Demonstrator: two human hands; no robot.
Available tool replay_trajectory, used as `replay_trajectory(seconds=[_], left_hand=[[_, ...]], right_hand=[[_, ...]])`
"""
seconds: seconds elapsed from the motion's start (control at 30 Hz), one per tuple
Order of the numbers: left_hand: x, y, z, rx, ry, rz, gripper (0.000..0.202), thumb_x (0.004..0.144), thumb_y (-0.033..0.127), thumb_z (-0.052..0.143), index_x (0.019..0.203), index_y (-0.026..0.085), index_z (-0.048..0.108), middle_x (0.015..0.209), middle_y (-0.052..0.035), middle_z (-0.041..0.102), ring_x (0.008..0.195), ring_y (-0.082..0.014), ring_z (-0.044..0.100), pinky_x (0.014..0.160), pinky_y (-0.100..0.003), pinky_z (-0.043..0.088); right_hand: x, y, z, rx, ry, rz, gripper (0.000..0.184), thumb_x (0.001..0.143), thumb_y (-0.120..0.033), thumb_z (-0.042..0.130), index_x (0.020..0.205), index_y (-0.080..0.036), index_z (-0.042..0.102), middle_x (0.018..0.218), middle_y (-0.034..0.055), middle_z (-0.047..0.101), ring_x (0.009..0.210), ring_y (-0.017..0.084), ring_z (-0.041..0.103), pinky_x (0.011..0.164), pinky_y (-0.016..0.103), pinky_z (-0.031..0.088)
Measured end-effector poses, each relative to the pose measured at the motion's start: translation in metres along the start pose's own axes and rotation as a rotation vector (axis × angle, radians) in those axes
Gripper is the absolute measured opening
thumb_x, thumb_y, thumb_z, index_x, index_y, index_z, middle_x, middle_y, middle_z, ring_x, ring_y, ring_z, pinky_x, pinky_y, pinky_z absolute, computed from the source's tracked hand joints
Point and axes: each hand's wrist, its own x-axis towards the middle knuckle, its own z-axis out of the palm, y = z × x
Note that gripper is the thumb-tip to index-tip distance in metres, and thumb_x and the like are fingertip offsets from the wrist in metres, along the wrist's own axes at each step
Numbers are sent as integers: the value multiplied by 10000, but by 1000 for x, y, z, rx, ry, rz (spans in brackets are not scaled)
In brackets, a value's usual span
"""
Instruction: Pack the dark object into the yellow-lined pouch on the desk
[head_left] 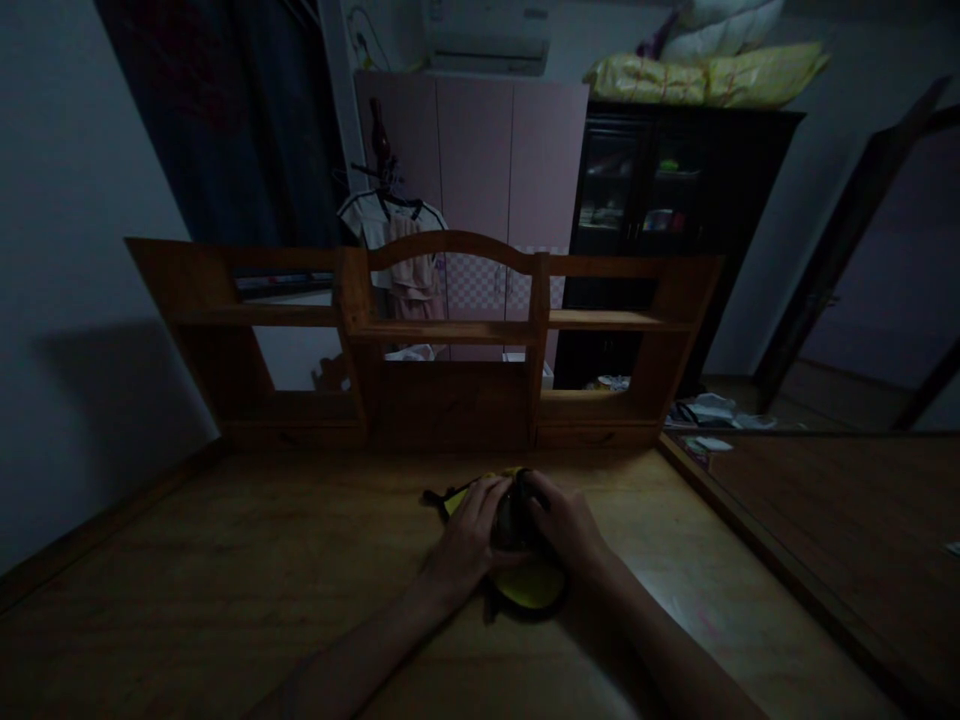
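A yellow cloth-like item with black edging (529, 588), perhaps a small pouch, lies on the wooden desk (300, 580) in front of me. Over its middle is a dark, rounded, slightly shiny object (511, 522); the dim light hides what kind it is. My left hand (466, 545) grips that object from the left, fingers curved over its top. From the right, my right hand (568, 522) closes on its dark upper edge, thumb toward the middle. A black strap end sticks out at the item's upper left, and both hands cover much of it.
A wooden shelf unit (450, 330) with small drawers stands along the desk's back edge. The white wall (90, 380) borders the left side. A raised wooden edge (750, 530) runs along the right. Behind are pink wardrobes (476, 160) and a black cabinet (675, 190).
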Motion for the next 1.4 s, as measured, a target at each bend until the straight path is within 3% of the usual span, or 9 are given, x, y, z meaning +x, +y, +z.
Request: replay_trajectory(seconds=[0.13,0.37,0.7,1.1,1.23,1.4], left_hand=[[2,4,-4,-7,-10,-17,789,693,264,745,1363,283,328,1312,-83,436,1236,-275,420,1047,-485,359],[2,6,-3,-45,23,-54,860,614,275,804,1347,286,354,1291,-67,443,1214,-261,442,1044,-444,376],[2,4,-1,-88,34,-79,836,609,298,807,1324,278,375,1288,-60,450,1222,-250,442,1057,-420,373],[4,4,-1,-73,88,-104,818,594,281,814,1299,270,398,1253,-47,479,1195,-247,467,1034,-416,398],[2,1,0,-45,89,-67,823,601,299,813,1306,269,389,1262,-55,472,1200,-248,461,1037,-418,397],[-1,-4,3,40,56,42,786,682,324,754,1345,244,340,1288,-96,451,1228,-272,435,1038,-447,387]], right_hand=[[0,3,1,-6,-14,-47,367,901,-146,440,1239,-237,551,1185,70,639,1009,196,641,866,312,510],[-3,12,5,-27,-20,-96,405,902,-112,411,1276,-219,524,1183,90,638,984,202,651,847,308,521],[-3,4,2,-27,-29,-85,393,888,-79,405,1223,-217,556,1124,82,661,939,194,660,814,277,521],[-3,9,10,46,109,-56,322,906,-141,441,1165,-241,605,1137,62,653,972,190,645,848,292,512],[1,4,7,83,103,-20,285,878,-165,513,1126,-245,628,1118,52,661,981,199,635,876,315,495],[3,11,14,270,-2,8,389,837,-140,519,1211,-233,569,1175,58,637,1067,212,599,943,366,463]])
